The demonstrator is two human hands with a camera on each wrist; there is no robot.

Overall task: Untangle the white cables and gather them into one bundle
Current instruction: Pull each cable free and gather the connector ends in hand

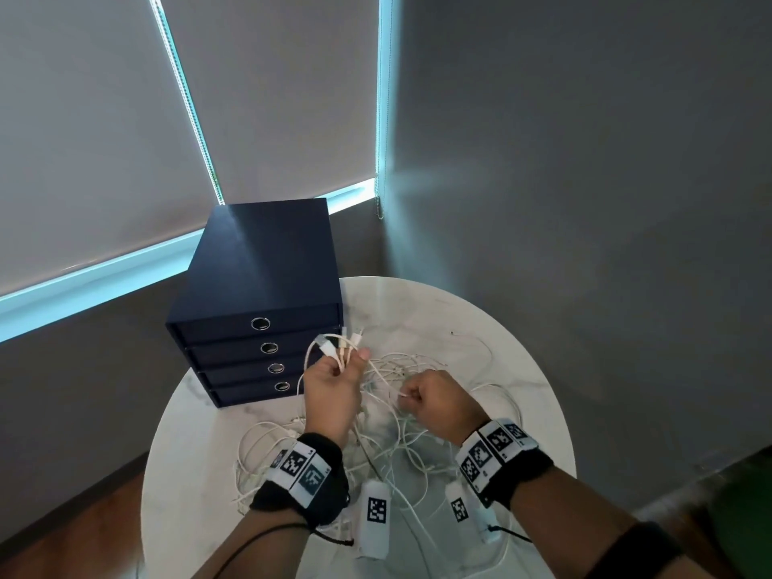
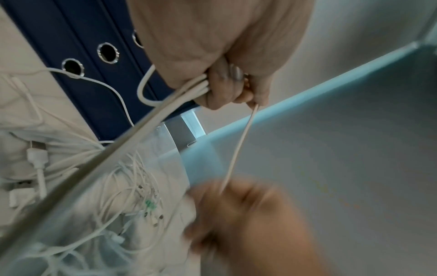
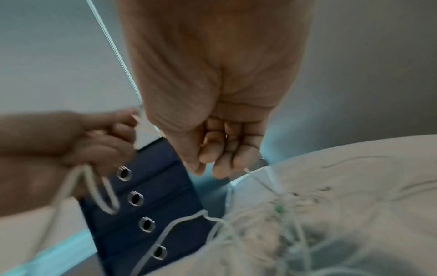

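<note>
A tangle of thin white cables (image 1: 392, 432) lies spread over the round white table (image 1: 522, 369). My left hand (image 1: 334, 378) is raised above the tangle and grips several cable ends, whose plugs (image 1: 334, 344) stick up past its fingers. In the left wrist view the held cables (image 2: 189, 87) run out of the left hand (image 2: 227, 89) down to the pile (image 2: 132, 186). My right hand (image 1: 430, 394) is curled just to the right and pinches one thin cable (image 3: 248, 170) that leads down into the tangle (image 3: 279, 214). A single strand (image 2: 238, 149) stretches between both hands.
A dark blue drawer box (image 1: 259, 311) with several ringed pull holes stands at the table's back left, close behind my left hand. Grey walls and window blinds (image 1: 271, 98) enclose the corner. The table's far right part (image 1: 480, 319) bears only a stray strand.
</note>
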